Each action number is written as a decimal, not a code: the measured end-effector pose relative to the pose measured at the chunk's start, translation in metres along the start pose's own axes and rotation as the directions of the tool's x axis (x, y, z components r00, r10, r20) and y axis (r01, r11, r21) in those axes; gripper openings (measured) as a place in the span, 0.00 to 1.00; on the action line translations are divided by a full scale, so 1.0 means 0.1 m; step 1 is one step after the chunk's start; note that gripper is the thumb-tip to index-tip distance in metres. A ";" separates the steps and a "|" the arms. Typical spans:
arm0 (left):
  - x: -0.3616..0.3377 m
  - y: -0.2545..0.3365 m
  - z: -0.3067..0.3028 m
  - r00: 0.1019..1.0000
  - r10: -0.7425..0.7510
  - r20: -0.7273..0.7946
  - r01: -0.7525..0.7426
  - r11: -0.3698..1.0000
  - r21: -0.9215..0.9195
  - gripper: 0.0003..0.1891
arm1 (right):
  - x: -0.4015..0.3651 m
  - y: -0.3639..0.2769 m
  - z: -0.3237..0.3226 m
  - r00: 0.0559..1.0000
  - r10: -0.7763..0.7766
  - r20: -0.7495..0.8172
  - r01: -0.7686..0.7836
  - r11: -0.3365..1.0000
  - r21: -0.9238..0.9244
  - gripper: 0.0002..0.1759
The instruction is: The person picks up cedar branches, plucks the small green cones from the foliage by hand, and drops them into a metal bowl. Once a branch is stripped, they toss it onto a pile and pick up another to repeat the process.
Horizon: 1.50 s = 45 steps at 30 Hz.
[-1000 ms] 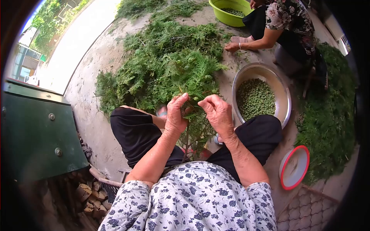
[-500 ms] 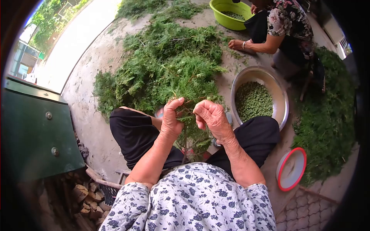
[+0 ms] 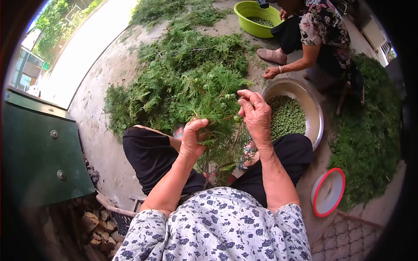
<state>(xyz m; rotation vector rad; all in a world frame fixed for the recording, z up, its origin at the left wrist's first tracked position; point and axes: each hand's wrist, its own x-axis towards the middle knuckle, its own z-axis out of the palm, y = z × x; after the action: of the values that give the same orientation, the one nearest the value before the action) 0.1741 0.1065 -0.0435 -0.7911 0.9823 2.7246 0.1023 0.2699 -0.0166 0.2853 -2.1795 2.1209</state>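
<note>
My left hand (image 3: pixel 192 138) is closed round a leafy evergreen branch (image 3: pixel 220 87), its thumb pointing up along the stem. The branch rises between my knees and bears small round green cones (image 3: pixel 237 118). Just right of these cones is my right hand (image 3: pixel 257 116), raised with curved fingers and a gap between thumb and forefinger. I see nothing held in it. Behind that hand stands a steel basin (image 3: pixel 319 124) holding a heap of picked green cones (image 3: pixel 286 115).
A large pile of cut branches (image 3: pixel 161 69) covers the floor ahead, with another pile (image 3: pixel 370 130) at right. A person (image 3: pixel 322 26) sits beside a lime-green tub (image 3: pixel 244 24). A red-rimmed bowl (image 3: pixel 326 195) tilts at right. A green metal box (image 3: pixel 43 143) and split wood (image 3: pixel 98 226) are at left.
My right hand has moved up and right, its fingers opening from a pinch at the branch. My left hand keeps its hold. The other person's hand has shifted toward the steel basin.
</note>
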 end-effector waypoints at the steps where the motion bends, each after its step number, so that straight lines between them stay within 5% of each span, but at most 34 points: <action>1: 0.05 -0.03 -0.05 1.000 0.005 0.002 -0.005 1.000 0.024 0.10 | -0.01 -0.07 0.04 1.000 -0.018 0.014 0.019 0.997 -0.072 0.11; 2: 0.08 -0.06 -0.08 1.000 0.009 0.004 -0.009 0.999 0.050 0.10 | -0.02 -0.12 0.07 0.999 -0.010 0.053 0.017 0.991 -0.131 0.13; 4: 0.00 -0.03 0.06 1.000 0.001 0.027 -0.002 0.999 0.048 0.11 | 0.00 -0.01 0.14 0.972 -0.232 0.032 0.230 0.919 -0.320 0.15; 6: 0.00 -0.04 0.10 0.998 0.022 -0.063 -0.015 0.995 0.099 0.09 | 0.00 0.06 0.16 0.969 -0.246 0.009 0.231 0.897 -0.378 0.15; 14: -0.03 -0.03 0.14 0.999 0.015 -0.033 -0.011 0.995 0.104 0.07 | 0.02 0.13 0.06 0.950 -0.312 0.005 0.271 0.815 -0.513 0.11; 18: -0.09 -0.01 0.22 1.000 -0.005 0.023 0.002 0.991 0.135 0.07 | 0.08 0.21 0.04 0.907 -0.382 -0.177 0.304 0.886 -0.350 0.07; 20: -0.09 -0.02 0.21 1.000 -0.001 0.002 0.001 0.992 0.123 0.07 | 0.14 0.20 -0.11 0.937 0.069 -0.342 -0.083 0.996 -0.026 0.06; 21: -0.10 -0.01 0.20 1.000 0.013 -0.018 -0.012 0.995 0.096 0.07 | 0.21 0.19 -0.18 0.925 0.127 -0.359 -0.082 0.987 0.137 0.08; 24: -0.06 0.01 0.13 0.998 0.055 -0.016 -0.054 0.997 0.047 0.07 | 0.29 0.03 -0.28 0.933 0.317 -0.172 -0.141 0.758 0.637 0.07; 25: -0.07 0.03 0.16 0.998 0.063 -0.029 -0.062 0.997 0.038 0.07 | 0.30 -0.06 -0.28 0.938 0.304 -0.168 -0.134 0.763 0.633 0.07; 27: -0.06 0.09 0.20 0.996 0.080 -0.028 -0.079 0.997 0.024 0.07 | 0.30 -0.21 -0.29 0.912 0.406 0.055 -0.289 0.544 0.788 0.07; 30: 0.02 0.20 0.27 0.996 0.091 -0.003 -0.091 0.995 0.039 0.07 | 0.34 -0.19 -0.26 0.956 0.238 0.169 -0.282 0.600 0.749 0.10; 34: 0.13 0.44 0.51 0.962 0.199 0.185 -0.209 0.977 0.038 0.11 | 0.43 -0.58 -0.09 0.966 0.201 0.165 -0.255 0.853 0.455 0.14; 40: 0.14 0.68 0.83 0.915 0.288 0.285 -0.302 0.953 0.007 0.15 | 0.65 -0.78 0.05 0.993 0.099 0.064 -0.116 0.915 0.386 0.09; 42: 0.16 0.75 0.93 0.913 0.294 0.283 -0.306 0.952 -0.002 0.14 | 0.81 -0.71 0.09 0.991 -0.104 -0.084 0.122 0.964 0.236 0.07; 44: 0.21 0.79 0.98 0.914 0.289 0.283 -0.311 0.950 0.034 0.13 | 0.95 -0.73 0.09 0.988 -0.104 -0.113 0.125 0.972 0.201 0.05; 45: 0.26 0.81 1.00 0.913 0.294 0.282 -0.317 0.948 0.037 0.13 | 1.03 -0.76 0.10 0.984 0.052 -0.172 0.017 0.926 0.376 0.05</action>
<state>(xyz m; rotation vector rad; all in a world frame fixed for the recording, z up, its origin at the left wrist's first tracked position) 0.0847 0.1049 0.0527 -0.2490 1.2317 2.9179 0.0165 0.2505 0.0776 0.0919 -1.6743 2.4594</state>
